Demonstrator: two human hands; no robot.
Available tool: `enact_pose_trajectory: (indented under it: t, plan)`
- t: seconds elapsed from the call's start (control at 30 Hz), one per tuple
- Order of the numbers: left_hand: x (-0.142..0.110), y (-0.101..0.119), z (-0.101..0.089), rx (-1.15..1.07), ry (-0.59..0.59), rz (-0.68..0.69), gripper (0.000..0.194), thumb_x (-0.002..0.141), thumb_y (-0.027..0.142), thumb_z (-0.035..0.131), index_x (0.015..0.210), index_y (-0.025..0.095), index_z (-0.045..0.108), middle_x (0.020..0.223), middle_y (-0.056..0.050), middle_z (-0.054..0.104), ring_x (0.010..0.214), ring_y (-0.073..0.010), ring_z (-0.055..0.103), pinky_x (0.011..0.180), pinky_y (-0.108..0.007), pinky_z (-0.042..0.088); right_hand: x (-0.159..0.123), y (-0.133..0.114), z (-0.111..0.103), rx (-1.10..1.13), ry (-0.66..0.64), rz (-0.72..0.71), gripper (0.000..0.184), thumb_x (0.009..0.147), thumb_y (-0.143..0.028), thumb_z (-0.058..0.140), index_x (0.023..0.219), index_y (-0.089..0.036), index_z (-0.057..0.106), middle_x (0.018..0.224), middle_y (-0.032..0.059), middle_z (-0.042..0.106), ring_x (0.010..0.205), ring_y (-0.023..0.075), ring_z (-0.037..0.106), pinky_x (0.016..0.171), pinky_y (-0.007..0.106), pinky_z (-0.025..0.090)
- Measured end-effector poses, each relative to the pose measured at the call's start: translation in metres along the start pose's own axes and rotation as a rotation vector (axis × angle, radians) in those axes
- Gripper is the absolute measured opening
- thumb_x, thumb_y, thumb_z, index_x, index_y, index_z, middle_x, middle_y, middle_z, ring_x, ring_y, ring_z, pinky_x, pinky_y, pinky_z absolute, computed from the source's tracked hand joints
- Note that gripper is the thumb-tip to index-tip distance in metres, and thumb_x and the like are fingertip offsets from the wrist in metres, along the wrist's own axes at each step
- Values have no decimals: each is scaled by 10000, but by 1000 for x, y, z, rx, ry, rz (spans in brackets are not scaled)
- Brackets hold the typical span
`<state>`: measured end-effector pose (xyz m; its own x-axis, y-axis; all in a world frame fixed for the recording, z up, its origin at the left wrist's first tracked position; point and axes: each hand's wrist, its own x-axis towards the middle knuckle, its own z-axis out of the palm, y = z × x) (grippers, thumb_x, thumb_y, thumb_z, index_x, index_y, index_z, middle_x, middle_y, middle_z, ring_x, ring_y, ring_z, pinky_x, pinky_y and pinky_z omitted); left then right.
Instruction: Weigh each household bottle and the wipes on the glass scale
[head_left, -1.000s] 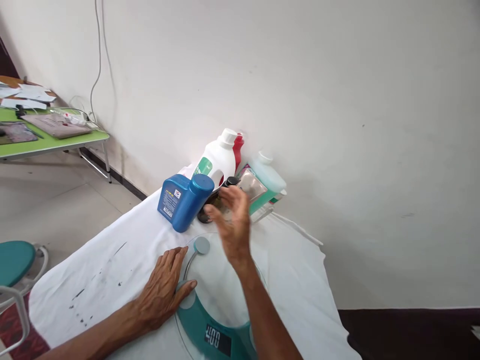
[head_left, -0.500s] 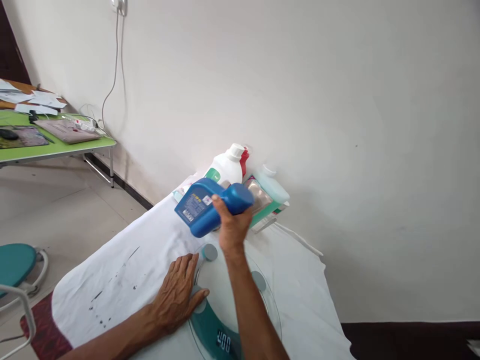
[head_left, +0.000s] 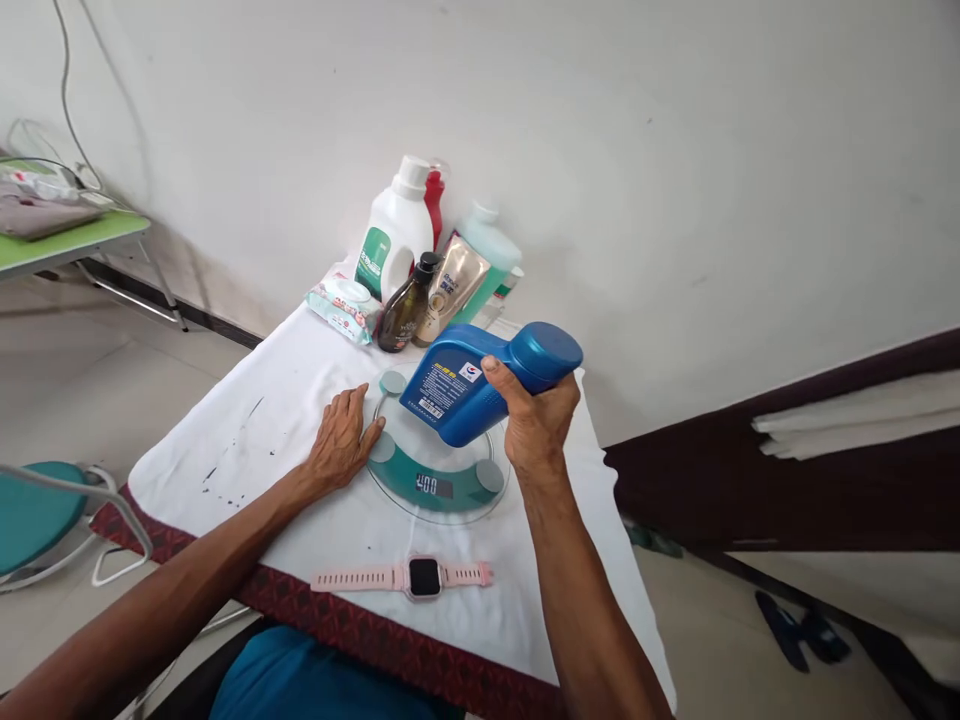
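Gap between watch (head_left: 425, 577) and scale (head_left: 427, 490) — bottles (head_left: 403, 222) block wall (head_left: 637, 150) side.

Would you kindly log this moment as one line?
right hand: holding blue bottle, tilted above glass scale | left hand: at scale's left edge | pink watch: on cloth

Looks like room in home: plain off-white wall (head_left: 600, 180), pale tiled floor (head_left: 217, 380), slippers (head_left: 802, 630) on floor at right, white cloth (head_left: 255, 420) over table, household bottles such as white jug (head_left: 401, 230) by wall, teal-seated stool (head_left: 37, 510).
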<state>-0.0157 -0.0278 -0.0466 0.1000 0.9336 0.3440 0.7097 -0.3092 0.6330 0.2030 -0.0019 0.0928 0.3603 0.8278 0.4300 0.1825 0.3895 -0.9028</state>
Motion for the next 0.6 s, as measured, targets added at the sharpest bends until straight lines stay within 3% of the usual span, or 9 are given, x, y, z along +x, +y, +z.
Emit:
enact_pose_trajectory:
  t: [0.3, 0.47, 0.53, 0.6]
  plan:
    - [3, -1, -2, 2, -11, -9, 595, 1058, 533, 399, 1513, 150, 406, 1310, -176, 604, 1217, -329, 572, 1051, -548, 482, 0, 19, -9, -82, 24, -64, 510, 683, -547, 905, 956, -220, 625, 949, -6, 682, 917, 206, 668, 937, 446, 568]
    - [4, 1, -4, -4, -27, -23, 633, 1057, 543, 397, 1518, 111, 405, 1323, -195, 598, 1232, -328, 565, 1074, -540, 472, -12, 8, -22, -41, -29, -108, 602, 733, -565, 858, 1172, -262, 579, 1130, 21, 665, 1076, 232, 671, 993, 459, 538]
    - [4, 1, -6, -6, -40, -24, 636, 1059, 543, 393, 1521, 107, 399, 1329, -197, 596, 1232, -329, 564, 1077, -543, 471, -28, 9, -35, -51, 51, -122, 560, 810, -559, 802, 1219, -264, 557, 1214, 47, 654, 1176, 248, 651, 1005, 463, 521]
    - [4, 2, -7, -5, -49, -19, 629, 1061, 548, 387, 1519, 116, 399, 1336, -195, 594, 1230, -332, 564, 1077, -553, 471, -47, 17, -50, -117, 204, -102, 424, 893, -533, 739, 1160, -244, 581, 1151, 51, 672, 1148, 235, 656, 1001, 449, 509]
